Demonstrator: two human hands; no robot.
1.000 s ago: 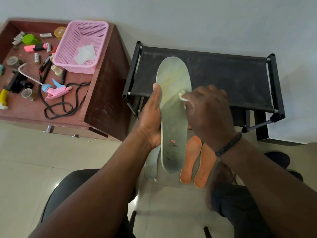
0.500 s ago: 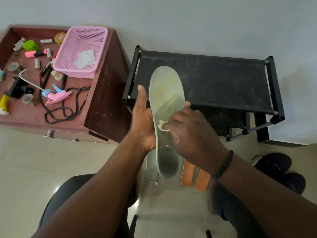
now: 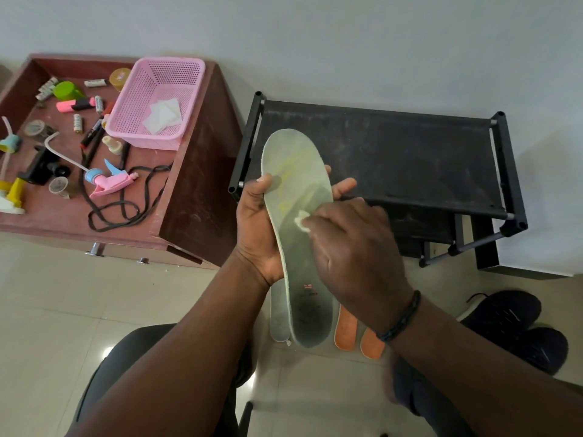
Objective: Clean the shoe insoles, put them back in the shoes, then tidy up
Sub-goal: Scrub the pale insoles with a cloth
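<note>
My left hand (image 3: 256,228) grips a long pale green insole (image 3: 295,171) from behind, thumb on its left edge and fingertips showing past its right edge. Held upright, it hangs in the air in front of me. My right hand (image 3: 353,253) pinches a small white wipe (image 3: 302,219) and presses it on the insole's middle. On the floor below lie a second pale insole (image 3: 278,320) and two orange insoles (image 3: 345,329), partly hidden. A pair of dark shoes (image 3: 508,316) sits on the floor at the right.
A black shoe rack (image 3: 410,152) stands against the wall behind the insole. To the left a brown cabinet (image 3: 195,190) carries a pink basket (image 3: 157,99) with white wipes, a pink spray head (image 3: 108,181), black laces (image 3: 126,206) and several small items. My knees are below.
My right hand has rubbed the wipe down the insole and back toward its middle. The left hand shifted its hold, with fingertips now showing past the right edge. The view tilted slightly.
</note>
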